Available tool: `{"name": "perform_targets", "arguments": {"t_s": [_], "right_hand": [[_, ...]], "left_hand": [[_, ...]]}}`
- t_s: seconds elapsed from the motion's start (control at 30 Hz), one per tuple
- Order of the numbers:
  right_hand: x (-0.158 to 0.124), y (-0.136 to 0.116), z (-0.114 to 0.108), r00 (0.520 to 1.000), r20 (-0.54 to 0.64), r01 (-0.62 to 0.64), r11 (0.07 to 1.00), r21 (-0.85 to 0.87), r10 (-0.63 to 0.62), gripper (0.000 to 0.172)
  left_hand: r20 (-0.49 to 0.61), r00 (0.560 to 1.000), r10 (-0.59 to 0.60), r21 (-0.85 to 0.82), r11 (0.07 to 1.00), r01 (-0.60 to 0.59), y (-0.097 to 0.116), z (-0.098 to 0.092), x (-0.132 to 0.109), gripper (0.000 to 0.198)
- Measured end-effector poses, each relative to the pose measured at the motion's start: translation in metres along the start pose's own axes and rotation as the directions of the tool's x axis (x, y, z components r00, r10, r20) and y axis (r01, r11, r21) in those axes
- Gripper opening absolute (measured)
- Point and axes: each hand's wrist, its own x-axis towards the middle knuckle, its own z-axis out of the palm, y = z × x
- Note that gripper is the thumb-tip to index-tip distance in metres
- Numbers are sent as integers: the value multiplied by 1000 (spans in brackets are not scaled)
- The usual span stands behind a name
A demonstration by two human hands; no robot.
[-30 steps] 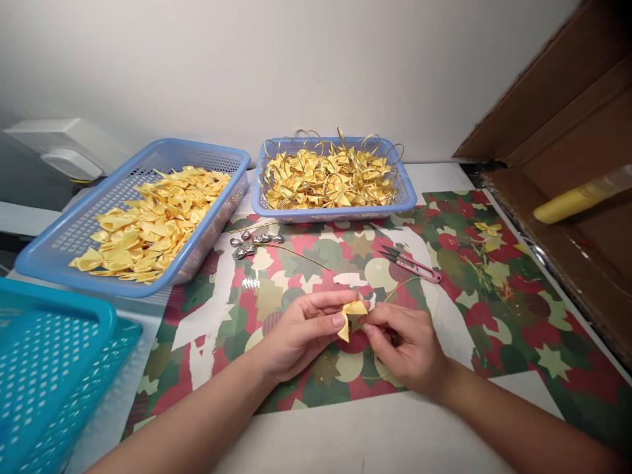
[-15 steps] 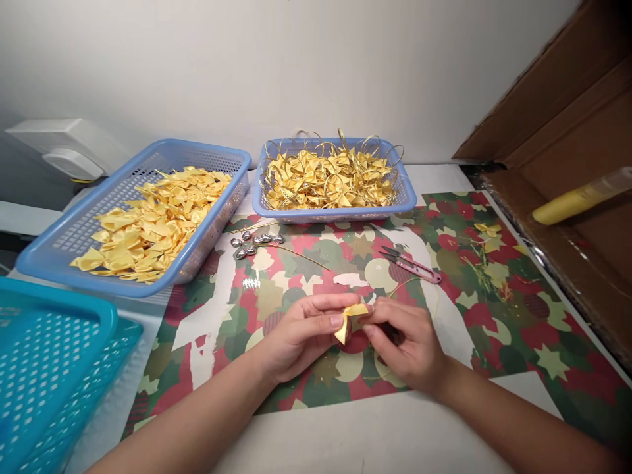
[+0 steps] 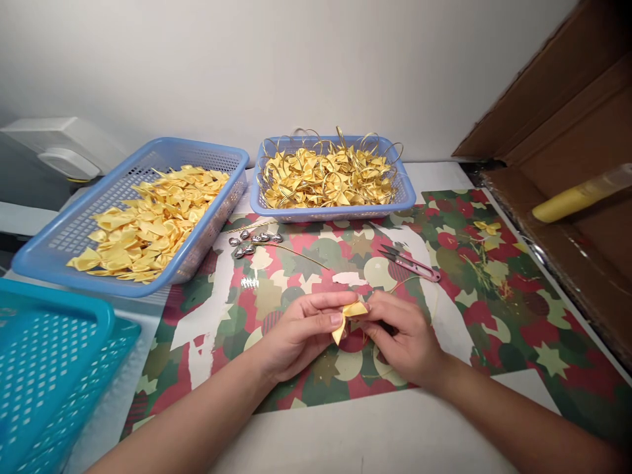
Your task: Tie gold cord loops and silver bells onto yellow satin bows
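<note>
A small yellow ribbon bow (image 3: 346, 318) is pinched between both my hands above the patterned paper (image 3: 296, 289). My left hand (image 3: 301, 332) grips its left side with thumb and fingers closed. My right hand (image 3: 402, 339) is closed on its right side, where a thin gold cord (image 3: 402, 284) curves away toward the snips. What else the right fingers hold is hidden.
A blue basket (image 3: 59, 240) of plain yellow bows stands at back left, and another blue basket (image 3: 405, 187) of bows with gold loops at back centre. Pink thread snips (image 3: 412, 263) and small silver bells (image 3: 254, 240) lie between. A teal basket (image 3: 44, 368) sits front left, a cardboard box (image 3: 567, 151) at right.
The bow has tilted slightly and my right hand has closed in a little toward the left hand. Otherwise nothing has moved.
</note>
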Motion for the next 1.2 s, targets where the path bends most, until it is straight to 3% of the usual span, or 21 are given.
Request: {"name": "perform_targets", "arguments": {"t_s": [0.6, 0.8, 0.93, 1.07, 1.2], "right_hand": [[1, 2, 0, 998, 14, -62, 996, 67, 61, 22], [-1, 1, -1, 986, 35, -167, 983, 72, 165, 14], [-3, 1, -1, 981, 50, -189, 978, 85, 185, 13], [-3, -1, -1, 981, 56, -189, 980, 61, 185, 13], [-4, -2, 0, 983, 68, -173, 983, 59, 169, 13]], "left_hand": [[-77, 997, 10, 62, 998, -5, 2, 4, 0, 27], [-171, 960, 223, 227, 957, -181, -1, 5, 0, 19], [-175, 929, 326, 347, 903, -252, -3, 2, -2, 14], [-190, 931, 312, 400, 890, -217, -2, 1, -3, 13], [-213, 947, 241, 317, 934, -166, 0, 3, -1, 22]]}}
